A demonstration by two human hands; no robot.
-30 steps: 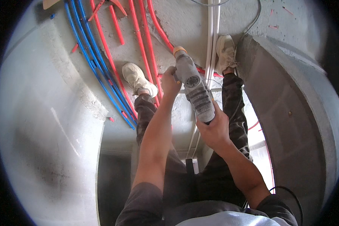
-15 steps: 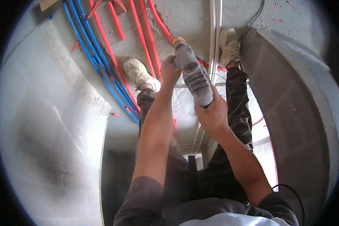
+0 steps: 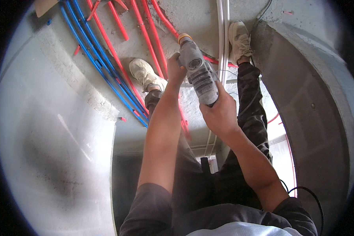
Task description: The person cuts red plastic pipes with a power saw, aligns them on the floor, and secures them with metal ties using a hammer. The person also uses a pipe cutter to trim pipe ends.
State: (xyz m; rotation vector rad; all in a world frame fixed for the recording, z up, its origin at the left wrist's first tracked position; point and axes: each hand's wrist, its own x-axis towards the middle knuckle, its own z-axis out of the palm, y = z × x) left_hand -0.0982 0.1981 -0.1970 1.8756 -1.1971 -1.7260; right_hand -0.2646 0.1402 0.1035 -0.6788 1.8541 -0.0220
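A dusty grey rotary hammer drill (image 3: 201,74) is in both my hands, above the floor between my feet. My left hand (image 3: 176,70) is closed round its side handle near the front end. At the rear, my right hand (image 3: 221,115) wraps the back grip. An orange-yellow collar (image 3: 184,37) rings the drill's nose, which points away from me, beside a red pipe (image 3: 165,20). Whether a bit touches anything is hidden.
Blue pipes (image 3: 91,51) and several red pipes (image 3: 144,37) run along the concrete floor on the left. White conduits (image 3: 223,37) pass beside my right shoe (image 3: 240,41); my left shoe (image 3: 144,72) stands by the red pipes. Concrete walls rise both sides; a black cable (image 3: 314,198) loops lower right.
The whole view has shifted slightly, and the drill and both hands sit a little higher in it. Both hands keep their hold on the drill.
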